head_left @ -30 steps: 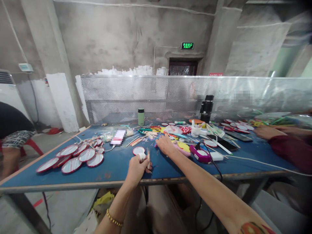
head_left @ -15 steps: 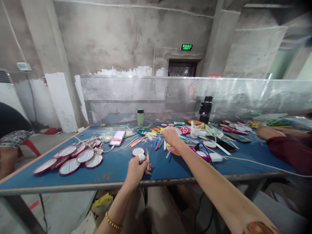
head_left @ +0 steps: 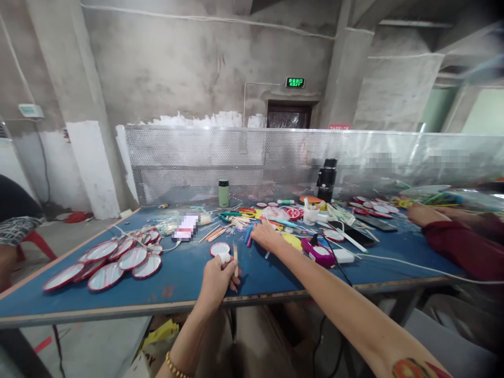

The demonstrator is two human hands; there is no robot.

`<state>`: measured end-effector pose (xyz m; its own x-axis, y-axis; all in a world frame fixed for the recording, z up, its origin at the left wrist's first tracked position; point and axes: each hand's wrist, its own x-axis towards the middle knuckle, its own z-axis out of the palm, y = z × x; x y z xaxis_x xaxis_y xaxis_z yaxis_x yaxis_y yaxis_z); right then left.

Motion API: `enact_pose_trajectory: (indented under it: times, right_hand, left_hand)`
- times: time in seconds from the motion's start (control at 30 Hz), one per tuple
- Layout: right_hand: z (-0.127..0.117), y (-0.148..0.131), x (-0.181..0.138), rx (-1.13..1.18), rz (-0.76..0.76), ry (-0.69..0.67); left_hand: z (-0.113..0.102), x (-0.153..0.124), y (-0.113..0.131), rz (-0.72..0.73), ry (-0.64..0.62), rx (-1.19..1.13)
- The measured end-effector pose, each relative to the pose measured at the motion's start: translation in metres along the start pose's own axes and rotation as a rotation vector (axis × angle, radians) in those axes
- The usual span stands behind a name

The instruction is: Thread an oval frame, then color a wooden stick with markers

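Left hand (head_left: 216,278) at the near edge, thumb and fingers pinching a pale wooden stick (head_left: 235,258) that stands nearly upright, with a small white piece (head_left: 224,257) at the top of the same grip. Just beyond it, a round red-rimmed disc (head_left: 219,249) lies on the blue table (head_left: 189,291).

Over to the right hand (head_left: 266,237): arm stretched far across the table, fingers down among the markers (head_left: 248,236), and whether they grip one, I cannot tell. A yellow item (head_left: 292,241) sits just right of that hand, a purple one (head_left: 318,254) further right.

Moving out, there's a loose pile of wooden sticks (head_left: 240,222) on the far side, green-handled scissors (head_left: 225,216) beside it. Left of those, a lit phone (head_left: 186,227) on a white cable; further left and nearer, a heap of red-rimmed discs (head_left: 106,275), overlapping.

Far side now: green bottle (head_left: 223,194) upright, black flask (head_left: 326,181) to its right, both before a perforated metal screen (head_left: 197,170). Far right, another person's maroon sleeve (head_left: 452,247) reaches over the table.
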<state>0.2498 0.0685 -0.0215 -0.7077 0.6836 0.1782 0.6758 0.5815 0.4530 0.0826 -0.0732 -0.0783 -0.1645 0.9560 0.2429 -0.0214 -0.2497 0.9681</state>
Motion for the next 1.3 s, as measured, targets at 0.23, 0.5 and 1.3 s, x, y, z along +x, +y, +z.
enact_pose_trajectory:
  times: [0.23,0.5,1.3]
  right_hand:
    - [-0.008,-0.001,-0.003,0.121,-0.051,0.156]
    - [-0.029,-0.014,-0.048,0.466,0.237,0.613]
    - [-0.019,-0.101,-0.077,1.801,0.708,1.052]
  left_hand:
    - [-0.001,0.003,-0.004,0.020,0.015,0.017]
    - [-0.002,0.005,-0.011,0.005,-0.003,-0.001]
    - [-0.002,0.001,-0.004,0.009,-0.025,0.080]
